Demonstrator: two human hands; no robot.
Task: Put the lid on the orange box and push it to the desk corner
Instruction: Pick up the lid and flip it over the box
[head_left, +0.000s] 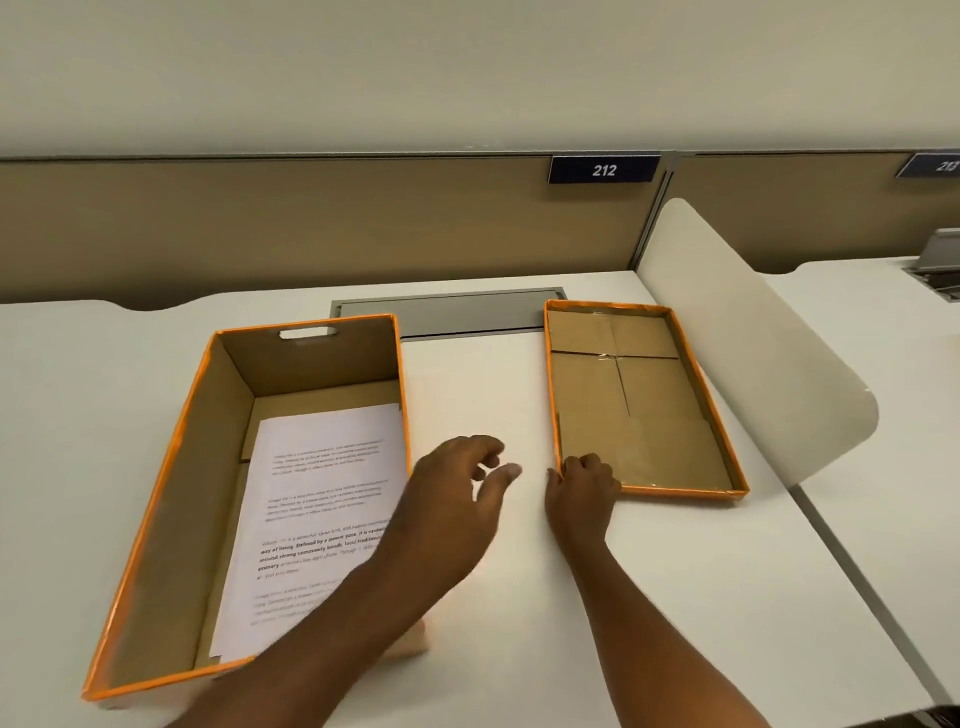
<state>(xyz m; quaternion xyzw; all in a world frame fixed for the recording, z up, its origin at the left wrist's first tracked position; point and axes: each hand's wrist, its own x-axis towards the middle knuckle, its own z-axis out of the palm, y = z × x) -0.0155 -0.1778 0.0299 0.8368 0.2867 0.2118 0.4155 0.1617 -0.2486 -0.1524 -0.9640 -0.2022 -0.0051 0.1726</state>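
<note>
The orange box (171, 488) stands open on the left of the white desk, brown inside, with printed paper sheets (317, 499) lying in it. Its lid (639, 405) lies upside down to the right, orange rim up, brown cardboard inside. My right hand (582, 488) grips the lid's near left corner, fingers curled over the rim. My left hand (462, 488) hovers between box and lid, fingers apart, holding nothing; its forearm crosses the box's near right corner.
A grey cable-tray cover (447, 312) is set into the desk behind the box and lid. A white curved divider panel (753, 332) stands right of the lid. A tan partition with sign 212 (602, 169) backs the desk (675, 597).
</note>
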